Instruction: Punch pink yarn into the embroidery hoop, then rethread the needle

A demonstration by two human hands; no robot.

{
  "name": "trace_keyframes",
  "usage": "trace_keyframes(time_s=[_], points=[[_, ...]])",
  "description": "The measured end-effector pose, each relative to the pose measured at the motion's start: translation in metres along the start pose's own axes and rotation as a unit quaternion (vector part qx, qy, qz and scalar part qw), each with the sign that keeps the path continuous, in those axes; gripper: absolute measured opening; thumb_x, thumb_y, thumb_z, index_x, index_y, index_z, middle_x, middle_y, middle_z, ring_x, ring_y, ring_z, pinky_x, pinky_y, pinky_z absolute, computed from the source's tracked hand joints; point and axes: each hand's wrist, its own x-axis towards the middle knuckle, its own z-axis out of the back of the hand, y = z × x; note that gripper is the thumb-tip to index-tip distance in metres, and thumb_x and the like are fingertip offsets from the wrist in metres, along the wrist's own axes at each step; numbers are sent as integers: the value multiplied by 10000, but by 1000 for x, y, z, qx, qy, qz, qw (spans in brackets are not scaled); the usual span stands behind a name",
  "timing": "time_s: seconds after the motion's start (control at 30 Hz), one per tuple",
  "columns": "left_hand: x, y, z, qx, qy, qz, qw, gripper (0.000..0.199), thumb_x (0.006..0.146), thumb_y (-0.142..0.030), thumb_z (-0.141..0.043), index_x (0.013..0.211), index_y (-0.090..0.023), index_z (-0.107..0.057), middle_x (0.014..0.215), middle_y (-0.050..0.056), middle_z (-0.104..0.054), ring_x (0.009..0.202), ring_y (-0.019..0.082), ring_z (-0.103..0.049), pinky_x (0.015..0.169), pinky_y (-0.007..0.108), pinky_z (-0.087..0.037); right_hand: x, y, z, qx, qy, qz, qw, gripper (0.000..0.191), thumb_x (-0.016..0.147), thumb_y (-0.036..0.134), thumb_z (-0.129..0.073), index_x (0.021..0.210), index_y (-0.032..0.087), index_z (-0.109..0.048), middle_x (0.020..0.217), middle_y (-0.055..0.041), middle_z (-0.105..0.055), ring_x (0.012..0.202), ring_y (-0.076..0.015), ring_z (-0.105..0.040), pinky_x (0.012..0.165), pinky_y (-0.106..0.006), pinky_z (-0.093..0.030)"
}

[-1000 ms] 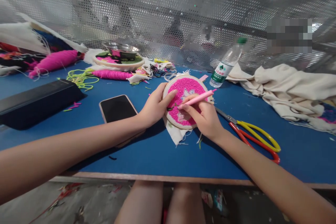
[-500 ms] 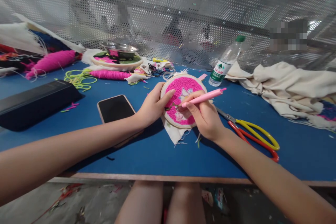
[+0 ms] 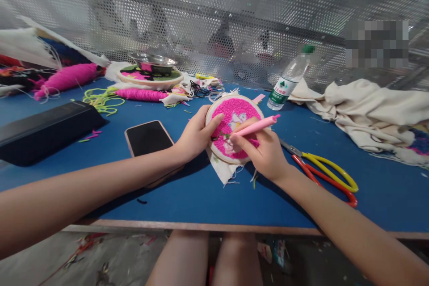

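Note:
My left hand [image 3: 197,133] grips the left rim of a round embroidery hoop [image 3: 218,154], thumb on top and the other fingers hidden beneath it. The hoop's cloth carries dense pink loops [image 3: 224,111] with a white flower and green bits. In my right hand [image 3: 266,152] is a pink punch needle [image 3: 258,126], pinched like a pen. Its tip points down at the lower middle of the design, by the green stitches; whether it is in the cloth I cannot tell. A frayed white cloth corner [image 3: 221,170] hangs below the hoop.
Scissors [image 3: 313,167] with yellow and red handles lie right of my right hand. A phone [image 3: 149,137] is beside my left forearm. Behind stand a water bottle [image 3: 284,82], a larger hoop [image 3: 161,84] with a metal bowl [image 3: 156,62], pink yarn [image 3: 140,94] and crumpled cream cloth [image 3: 362,107].
My right hand and the punch needle have shifted slightly left, with the handle's back end lower. My left hand and the hoop stay nearly in place.

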Motion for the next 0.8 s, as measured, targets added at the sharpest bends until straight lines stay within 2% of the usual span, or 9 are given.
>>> trace_keyframes(time_s=[0.1, 0.2, 0.37, 0.8], points=[[0, -4, -1, 3, 2, -25, 1000, 229, 916, -339, -480, 1053, -167, -544, 1019, 47, -634, 964, 189, -574, 873, 313, -459, 1, 0, -4, -54, 38, 36, 997, 108, 914, 287, -565, 843, 209, -589, 900, -46, -645, 854, -190, -615, 800, -344, -501], [0, -5, -1, 2, 6, -30, 1000, 231, 912, -336, -485, 1054, -162, -541, 1025, 51, -637, 973, 190, -575, 883, 314, -457, 1, 1, -8, -81, 73, 32, 993, 123, 936, 282, -521, 872, 197, -584, 910, -59, -651, 864, -194, -616, 800, -340, -488], [1, -2, 0, -9, 13, -14, 1000, 247, 918, -352, -474, 1061, -164, -546, 990, 46, -633, 948, 188, -577, 867, 321, -465, -2, 2, -5, -25, 3, -61, 998, 161, 956, 344, -471, 917, 198, -526, 884, -43, -657, 689, -147, -636, 652, -285, -500], [1, 1, 0, 4, 11, -6, 1000, 273, 919, -392, -469, 1067, -178, -549, 984, 33, -633, 920, 183, -580, 838, 310, -477, -3, 2, 0, 28, -9, -74, 997, 154, 971, 355, -438, 928, 222, -503, 831, -29, -659, 714, -160, -656, 646, -306, -523]])
